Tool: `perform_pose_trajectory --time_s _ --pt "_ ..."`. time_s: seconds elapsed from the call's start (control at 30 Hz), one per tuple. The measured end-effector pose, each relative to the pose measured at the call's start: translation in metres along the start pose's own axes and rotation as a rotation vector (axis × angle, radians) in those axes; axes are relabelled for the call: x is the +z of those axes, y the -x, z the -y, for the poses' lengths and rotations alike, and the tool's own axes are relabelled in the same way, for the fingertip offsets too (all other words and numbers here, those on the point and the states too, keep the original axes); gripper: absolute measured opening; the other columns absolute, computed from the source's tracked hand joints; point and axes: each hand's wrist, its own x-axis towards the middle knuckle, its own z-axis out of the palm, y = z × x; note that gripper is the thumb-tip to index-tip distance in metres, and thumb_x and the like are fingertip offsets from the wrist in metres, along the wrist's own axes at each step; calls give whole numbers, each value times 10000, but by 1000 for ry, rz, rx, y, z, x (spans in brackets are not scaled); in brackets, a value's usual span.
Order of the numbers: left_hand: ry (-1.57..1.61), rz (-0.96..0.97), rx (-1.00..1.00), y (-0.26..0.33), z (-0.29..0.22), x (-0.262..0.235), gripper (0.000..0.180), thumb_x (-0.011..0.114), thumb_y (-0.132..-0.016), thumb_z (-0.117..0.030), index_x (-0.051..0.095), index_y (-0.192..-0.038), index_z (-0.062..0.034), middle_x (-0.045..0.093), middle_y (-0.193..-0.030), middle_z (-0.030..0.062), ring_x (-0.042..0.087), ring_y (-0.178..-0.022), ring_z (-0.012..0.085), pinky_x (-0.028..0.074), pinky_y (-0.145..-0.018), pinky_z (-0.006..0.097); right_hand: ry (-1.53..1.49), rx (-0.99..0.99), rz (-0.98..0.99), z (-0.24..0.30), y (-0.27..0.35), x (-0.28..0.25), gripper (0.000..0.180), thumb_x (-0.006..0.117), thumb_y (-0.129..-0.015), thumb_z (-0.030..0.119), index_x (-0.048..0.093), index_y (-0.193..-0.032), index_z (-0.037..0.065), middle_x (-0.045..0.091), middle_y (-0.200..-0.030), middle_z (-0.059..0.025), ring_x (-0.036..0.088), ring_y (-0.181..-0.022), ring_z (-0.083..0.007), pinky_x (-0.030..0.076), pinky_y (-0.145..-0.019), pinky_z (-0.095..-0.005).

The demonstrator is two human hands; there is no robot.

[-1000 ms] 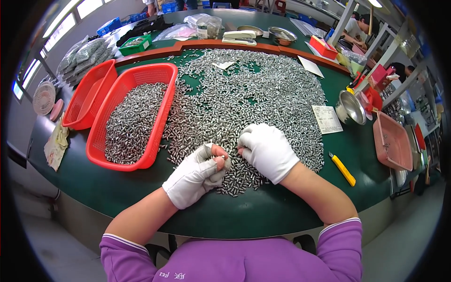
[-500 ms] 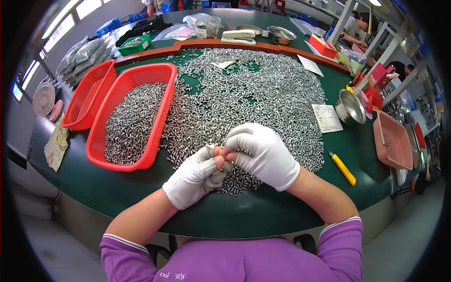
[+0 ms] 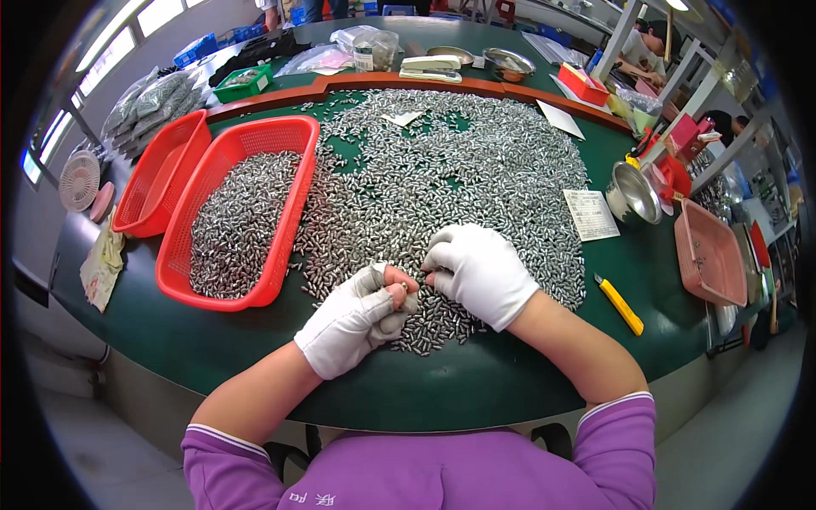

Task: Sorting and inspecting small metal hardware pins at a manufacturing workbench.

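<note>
White cotton gloves covered both hands as I watched from afar: the left hand (image 3: 357, 319), fingertips bare, was curled into a fist gripping a few small metal pins, while the right hand (image 3: 478, 272) lay knuckles-up, fingers bent down into the heap of metal pins (image 3: 442, 170) spread over the green worktop (image 3: 510, 382). Beside the heap on the left stood a red basket (image 3: 285, 225) part-filled with pins; a yellow utility knife (image 3: 619, 304) lay to the right.
</note>
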Motion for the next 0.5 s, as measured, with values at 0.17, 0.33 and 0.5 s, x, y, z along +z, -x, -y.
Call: perform_pose_trajectory --time_s 0.17,0.33,0.5 --pt "-4 -21 -1 0 -1 0 170 622 -967 -151 556 -1100 -68 553 -901 24 383 -624 56 320 -561 187 74 -12 -40 5 -1 2 116 731 -766 190 676 -795 92 640 -864 -68 646 -841 -276 534 -734 -404" --pt "4 9 -10 1 -3 -2 236 638 -949 -136 528 -1149 -76 559 -935 18 391 -647 54 328 -580 186 -156 -33 -192 8 -4 -6 102 721 -770 106 645 -829 70 656 -915 -79 642 -861 -292 524 -766 -380" --pt "27 -6 -20 1 -3 -2 297 664 -932 -142 508 -1178 -86 565 -943 10 394 -657 53 331 -585 186 -524 -28 -166 18 -4 -12 100 719 -798 82 658 -872 52 650 -885 -102 640 -876 -286 518 -791 -368"
